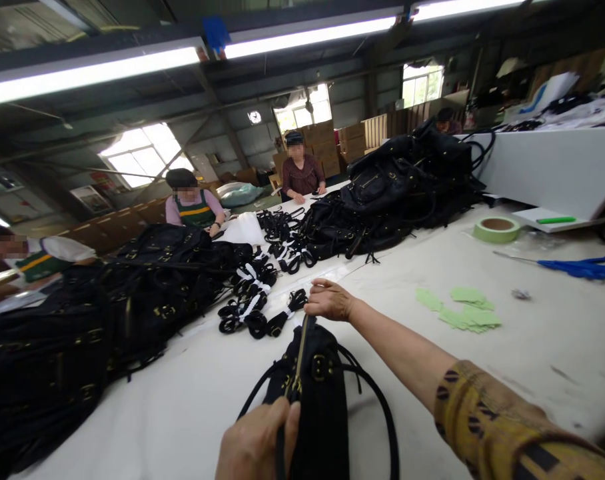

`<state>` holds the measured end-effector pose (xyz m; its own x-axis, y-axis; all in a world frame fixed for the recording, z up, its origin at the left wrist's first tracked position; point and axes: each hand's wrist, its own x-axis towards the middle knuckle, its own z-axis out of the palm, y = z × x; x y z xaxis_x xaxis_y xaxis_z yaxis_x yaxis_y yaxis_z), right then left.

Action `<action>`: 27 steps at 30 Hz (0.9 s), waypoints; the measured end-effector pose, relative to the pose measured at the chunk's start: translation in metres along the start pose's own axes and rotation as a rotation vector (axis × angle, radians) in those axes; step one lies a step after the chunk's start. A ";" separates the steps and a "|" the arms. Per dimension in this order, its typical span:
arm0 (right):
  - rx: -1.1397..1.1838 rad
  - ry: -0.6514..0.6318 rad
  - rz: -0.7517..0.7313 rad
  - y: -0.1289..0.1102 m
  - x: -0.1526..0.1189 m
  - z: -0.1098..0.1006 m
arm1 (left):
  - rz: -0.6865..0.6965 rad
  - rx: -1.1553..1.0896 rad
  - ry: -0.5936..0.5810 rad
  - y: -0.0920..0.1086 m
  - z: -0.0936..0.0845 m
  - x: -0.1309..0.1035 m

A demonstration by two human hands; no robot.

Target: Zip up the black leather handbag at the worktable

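Note:
A black bag [325, 400] with a brass zipper [301, 350] and loop handles stands at the bottom centre of the white table. My right hand [330, 300] is closed in a pinch on the far end of the zipper. Closer to me, my left hand [260, 437] has its fingers closed at the near part of the zipper, by the brass pulls; a black handle passes beside its thumb. Bundled black straps [252, 307] with white wrapping lie just beyond the bag.
Piles of black bags lie at left [157, 287] and back right [382, 193]. Green tape [496, 229], blue-handled scissors [582, 268], a green pen [556, 220] and green paper pieces [467, 317] lie right. Several people sit around the table.

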<state>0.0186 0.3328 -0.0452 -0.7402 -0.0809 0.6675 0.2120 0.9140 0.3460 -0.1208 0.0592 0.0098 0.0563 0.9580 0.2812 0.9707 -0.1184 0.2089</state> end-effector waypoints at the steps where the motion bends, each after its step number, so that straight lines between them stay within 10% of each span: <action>1: 0.012 -0.008 0.030 -0.003 -0.005 0.000 | -0.134 -0.127 -0.072 0.002 -0.002 0.002; 6: 0.092 -0.064 0.077 -0.002 -0.024 0.000 | -0.358 -0.447 -0.221 0.009 -0.006 0.013; 9: 0.123 -0.100 0.084 0.007 -0.017 -0.002 | -0.322 -0.494 -0.194 0.017 -0.005 0.015; 17: 0.139 -0.105 0.256 -0.040 -0.006 -0.028 | -0.839 -1.292 -0.041 0.011 0.025 0.006; 23: 0.203 -0.207 -0.024 -0.036 0.014 -0.085 | -0.521 -0.749 -0.141 0.002 0.006 0.015; 27: 0.462 -0.356 0.050 -0.035 0.035 -0.119 | -0.374 -0.428 -0.244 0.006 -0.012 0.024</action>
<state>0.0612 0.2507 0.0439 -0.9223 0.0327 0.3850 0.0113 0.9983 -0.0577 -0.1167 0.0786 0.0292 -0.1685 0.9811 -0.0954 0.7585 0.1908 0.6231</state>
